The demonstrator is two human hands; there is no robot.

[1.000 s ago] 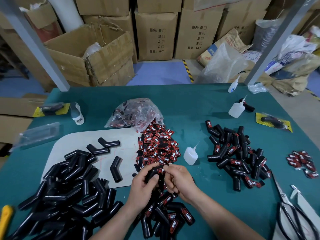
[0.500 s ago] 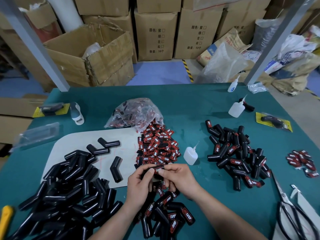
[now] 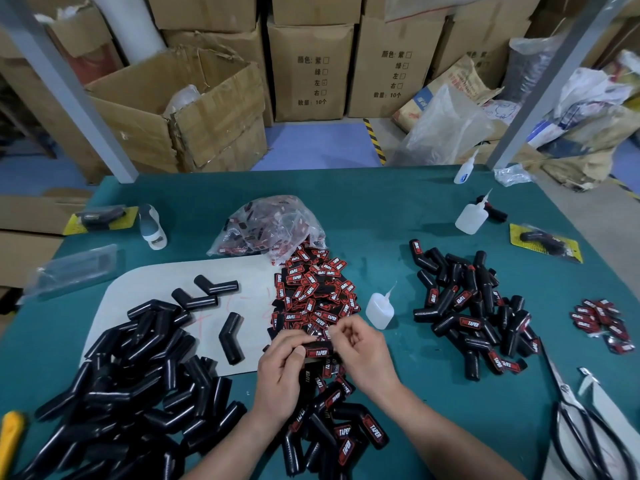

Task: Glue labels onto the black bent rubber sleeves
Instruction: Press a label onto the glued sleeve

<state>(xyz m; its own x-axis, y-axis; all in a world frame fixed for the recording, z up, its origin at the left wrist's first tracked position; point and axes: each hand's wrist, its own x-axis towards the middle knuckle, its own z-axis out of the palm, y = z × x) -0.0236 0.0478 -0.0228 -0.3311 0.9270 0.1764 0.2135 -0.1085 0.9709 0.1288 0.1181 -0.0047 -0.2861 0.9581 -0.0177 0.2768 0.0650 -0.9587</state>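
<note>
1. While pressing the label [image 3: 320, 353] down, keep left grip [image 3: 278, 372] wrapped round the sleeve [image 3: 310, 346], above the bench [image 3: 381, 216] near its front edge, thumb flat on top.
2. Smooth outward with right grip [image 3: 362, 355], curled at the sleeve's right end; cannot tell whether pinching.
3. Counted, left to right: one bare heap [image 3: 121, 393], three stray sleeves [image 3: 230, 337], two label heaps [image 3: 311, 292], two labelled heaps [image 3: 339, 434], three glue bottles [image 3: 379, 310], one pair of scissors [image 3: 581, 431].

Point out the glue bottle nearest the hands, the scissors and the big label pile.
glue bottle [image 3: 379, 310], head view, on its translucent body.
scissors [image 3: 566, 393], head view, near the blade pivot.
label pile [image 3: 313, 292], head view, on a label mid-pile.
</note>
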